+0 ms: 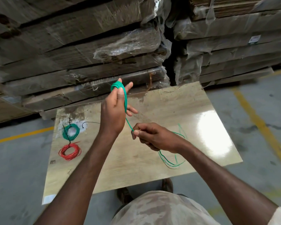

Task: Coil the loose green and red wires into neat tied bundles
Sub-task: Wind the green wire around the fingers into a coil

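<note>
My left hand (114, 109) is raised above the wooden board (136, 153), with several turns of green wire (120, 88) looped around its fingers. From that coil the wire runs down to my right hand (150, 135), which pinches it between thumb and fingers. The loose tail of the green wire (170, 161) trails from under my right hand and lies in loops on the board. At the board's left lie a finished green bundle (71, 132) tied with a black tie, and just below it a red bundle (70, 151).
A loose black cable tie (90, 123) lies on the board beside the green bundle. Stacks of plastic-wrapped cardboard (104, 54) rise behind the board. The grey concrete floor (15, 168) has yellow lines. My shoes (125, 194) show under the board's near edge.
</note>
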`<state>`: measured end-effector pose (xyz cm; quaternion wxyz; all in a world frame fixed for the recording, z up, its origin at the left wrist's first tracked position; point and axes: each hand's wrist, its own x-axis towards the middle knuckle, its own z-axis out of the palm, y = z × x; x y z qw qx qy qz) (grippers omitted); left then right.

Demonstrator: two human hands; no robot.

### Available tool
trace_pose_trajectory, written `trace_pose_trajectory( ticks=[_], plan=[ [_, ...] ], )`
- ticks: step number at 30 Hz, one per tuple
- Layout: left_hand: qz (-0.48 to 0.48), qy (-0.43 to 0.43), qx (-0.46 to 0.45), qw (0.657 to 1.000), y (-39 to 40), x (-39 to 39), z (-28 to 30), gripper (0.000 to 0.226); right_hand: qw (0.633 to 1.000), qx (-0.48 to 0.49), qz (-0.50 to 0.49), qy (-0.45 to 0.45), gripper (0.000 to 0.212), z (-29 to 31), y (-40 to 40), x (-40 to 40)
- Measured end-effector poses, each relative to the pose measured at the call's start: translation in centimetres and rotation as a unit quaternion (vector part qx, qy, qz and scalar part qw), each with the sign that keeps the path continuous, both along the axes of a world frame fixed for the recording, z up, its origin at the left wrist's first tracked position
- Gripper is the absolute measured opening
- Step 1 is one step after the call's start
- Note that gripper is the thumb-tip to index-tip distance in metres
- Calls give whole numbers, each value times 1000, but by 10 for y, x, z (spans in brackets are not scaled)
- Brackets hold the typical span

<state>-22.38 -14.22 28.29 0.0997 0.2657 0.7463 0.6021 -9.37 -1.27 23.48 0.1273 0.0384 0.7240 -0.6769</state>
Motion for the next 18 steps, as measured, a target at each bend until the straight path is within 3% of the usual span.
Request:
trace_pose_trajectory(
  ticks=[3, 7, 12, 16, 18],
  plan=[
    [26, 80, -99, 992, 1, -8, -31, 36, 999, 30, 13, 0, 31, 11, 6, 2],
    [70, 80, -136, 985, -2, -15, -38, 44, 993, 95, 71, 8, 29, 27, 15, 9],
    [16, 146, -224, 963, -10, -18, -42, 41, 997, 47, 38, 40, 24, 44, 30, 8],
    [-60, 106, -266, 956, -27, -6, -49, 31, 994, 54, -36, 83, 20, 59, 65, 1],
    [-113, 47, -252, 960, -37, 7, -55, 30, 990, 24, -88, 103, 20, 66, 85, -5]
  ],
)
